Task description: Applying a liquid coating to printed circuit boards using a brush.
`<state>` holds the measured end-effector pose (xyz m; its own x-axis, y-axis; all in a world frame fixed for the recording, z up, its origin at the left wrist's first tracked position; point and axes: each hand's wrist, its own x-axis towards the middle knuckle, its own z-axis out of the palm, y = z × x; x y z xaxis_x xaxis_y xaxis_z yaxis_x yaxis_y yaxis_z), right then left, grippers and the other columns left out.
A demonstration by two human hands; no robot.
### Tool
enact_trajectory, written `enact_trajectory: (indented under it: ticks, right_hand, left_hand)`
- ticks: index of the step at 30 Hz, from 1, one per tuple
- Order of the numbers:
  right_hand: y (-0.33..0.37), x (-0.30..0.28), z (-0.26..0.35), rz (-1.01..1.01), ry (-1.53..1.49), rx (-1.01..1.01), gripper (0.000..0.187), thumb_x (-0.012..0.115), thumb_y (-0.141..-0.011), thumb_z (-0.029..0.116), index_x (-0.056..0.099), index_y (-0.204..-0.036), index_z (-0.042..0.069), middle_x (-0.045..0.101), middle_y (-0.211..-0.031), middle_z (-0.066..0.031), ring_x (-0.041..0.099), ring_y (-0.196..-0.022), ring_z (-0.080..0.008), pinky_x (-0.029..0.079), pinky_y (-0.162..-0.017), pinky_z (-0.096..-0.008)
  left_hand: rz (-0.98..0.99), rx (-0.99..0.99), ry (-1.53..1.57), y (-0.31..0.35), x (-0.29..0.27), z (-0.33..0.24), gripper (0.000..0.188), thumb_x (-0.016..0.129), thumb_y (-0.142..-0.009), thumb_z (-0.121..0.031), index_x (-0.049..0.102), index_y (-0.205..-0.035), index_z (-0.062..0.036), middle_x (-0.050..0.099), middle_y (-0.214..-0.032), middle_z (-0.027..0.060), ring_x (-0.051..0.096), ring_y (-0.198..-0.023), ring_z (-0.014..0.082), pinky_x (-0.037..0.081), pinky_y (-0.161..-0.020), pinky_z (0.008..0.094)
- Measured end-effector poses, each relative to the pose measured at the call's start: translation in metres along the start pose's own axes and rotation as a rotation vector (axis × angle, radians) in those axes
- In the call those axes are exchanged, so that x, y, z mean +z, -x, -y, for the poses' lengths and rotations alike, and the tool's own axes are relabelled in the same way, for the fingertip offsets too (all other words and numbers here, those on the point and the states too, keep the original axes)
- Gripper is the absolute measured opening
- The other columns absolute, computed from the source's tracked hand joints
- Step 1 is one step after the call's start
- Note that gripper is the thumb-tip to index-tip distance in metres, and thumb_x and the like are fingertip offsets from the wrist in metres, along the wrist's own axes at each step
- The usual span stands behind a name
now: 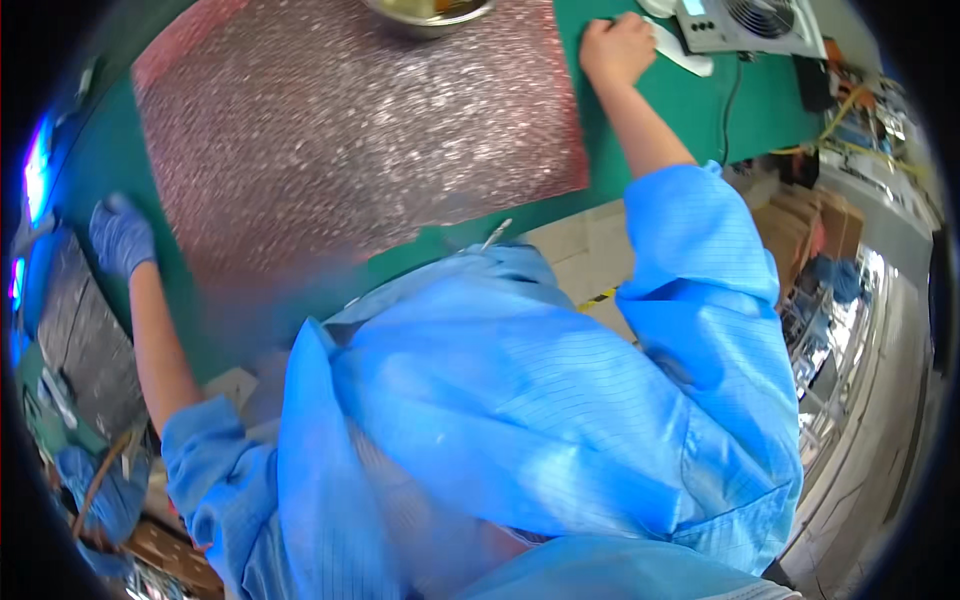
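My left hand (122,238), in a blue-violet glove, rests at the left side of the green work surface (185,345). Its fingers are stretched out, with nothing seen in them. A reddish, shiny bubble-wrap sheet (360,130) lies spread between my two hands. Bare and with curled fingers, my right hand (617,50) is at the far right beyond the sheet's edge. Against its fingertips lies a flat white elongated piece (683,52) whose kind I cannot make out. What the fingers enclose is hidden.
A metal bowl (428,18) stands at the sheet's far edge, cut off by the frame. Right of my right hand is a white fan unit (755,25) with a cable (730,105). A dark grey panel (90,340) lies at left. Cardboard boxes (810,220) stand off the table's right side.
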<state>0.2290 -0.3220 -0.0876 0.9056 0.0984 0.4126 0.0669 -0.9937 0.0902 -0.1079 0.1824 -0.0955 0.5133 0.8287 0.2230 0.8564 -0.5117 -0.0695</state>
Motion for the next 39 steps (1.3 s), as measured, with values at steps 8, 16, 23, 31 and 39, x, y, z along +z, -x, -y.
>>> enact_trajectory:
  ticks: [8, 16, 23, 31, 39]
  right_hand:
    - [-0.003, -0.006, -0.005, -0.136, -0.126, -0.004, 0.022, 0.051, -0.073, 0.019, 0.048, -0.086, 0.002, 0.05, -0.091, -0.0172, 0.049, -0.087, -0.0339, 0.04, -0.076, -0.0442]
    - [-0.004, -0.007, -0.005, -0.116, -0.123, 0.021, 0.022, 0.051, -0.073, 0.019, 0.048, -0.086, 0.002, 0.05, -0.091, -0.0164, 0.049, -0.088, -0.033, 0.039, -0.075, -0.0434]
    - [-0.003, -0.001, -0.006, -0.126, -0.075, 0.002, 0.022, 0.051, -0.073, 0.019, 0.049, -0.087, 0.002, 0.05, -0.091, -0.0163, 0.049, -0.088, -0.033, 0.039, -0.076, -0.0434]
    - [-0.004, -0.001, -0.006, -0.096, -0.109, 0.031, 0.023, 0.05, -0.074, 0.019, 0.049, -0.088, 0.002, 0.05, -0.092, -0.0163, 0.049, -0.09, -0.0332, 0.039, -0.076, -0.044]
    - [-0.004, 0.002, -0.006, -0.118, -0.114, 0.01, 0.022, 0.05, -0.074, 0.019, 0.048, -0.088, 0.002, 0.049, -0.092, -0.0163, 0.049, -0.089, -0.0333, 0.039, -0.076, -0.0444]
  left_hand:
    - [-0.045, 0.001, -0.015, -0.006, 0.02, 0.003, 0.048, 0.037, -0.086, -0.044, 0.054, -0.112, -0.0075, 0.056, -0.111, 0.0171, 0.053, -0.102, 0.0335, 0.041, -0.086, 0.0443]
    - [-0.012, -0.006, -0.013, -0.006, 0.014, 0.001, 0.049, 0.037, -0.086, -0.045, 0.053, -0.112, -0.0072, 0.055, -0.112, 0.0171, 0.051, -0.103, 0.0339, 0.04, -0.087, 0.0439]
    - [-0.03, -0.005, -0.017, -0.006, 0.019, 0.005, 0.051, 0.036, -0.086, -0.046, 0.053, -0.114, -0.0073, 0.054, -0.114, 0.0165, 0.051, -0.104, 0.0337, 0.039, -0.088, 0.0439]
    - [-0.003, -0.035, -0.037, -0.008, 0.023, 0.009, 0.055, 0.035, -0.085, -0.05, 0.05, -0.118, -0.0091, 0.052, -0.117, 0.0163, 0.049, -0.108, 0.0325, 0.038, -0.091, 0.0422]
    - [-0.005, -0.039, -0.059, -0.007, 0.018, 0.007, 0.052, 0.037, -0.085, -0.047, 0.053, -0.115, -0.0085, 0.053, -0.116, 0.0153, 0.05, -0.107, 0.0319, 0.039, -0.09, 0.0422]
